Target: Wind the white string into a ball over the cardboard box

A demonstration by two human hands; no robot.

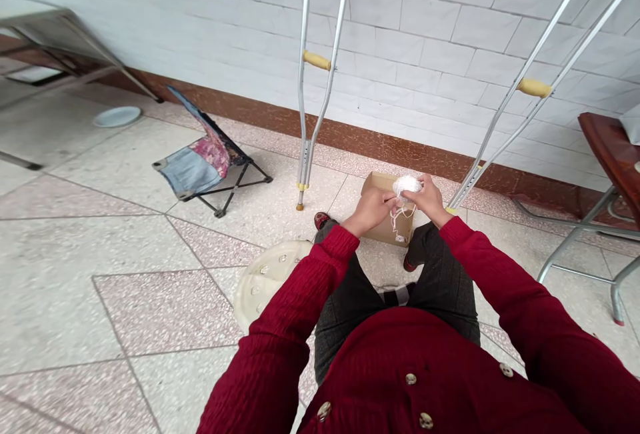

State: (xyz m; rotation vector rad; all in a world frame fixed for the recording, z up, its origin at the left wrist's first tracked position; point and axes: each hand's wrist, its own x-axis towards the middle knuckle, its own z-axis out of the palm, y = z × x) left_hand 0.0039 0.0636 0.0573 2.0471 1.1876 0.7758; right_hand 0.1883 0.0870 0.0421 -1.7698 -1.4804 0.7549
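Note:
A white ball of yarn is held in my right hand, whose fingers wrap round its right side. Close by on the left, my left hand is closed, with thumb and forefinger pinching white strands just below the ball. Loose strands dangle from there over an open cardboard box on the floor between my feet. A small pale piece at the strands' lower end is too small to make out.
Two metal crutches lean on the tiled wall. A folding chair stands left, beyond a round cream stool. At the right is a brown-seated chair; a table and a basin are far left.

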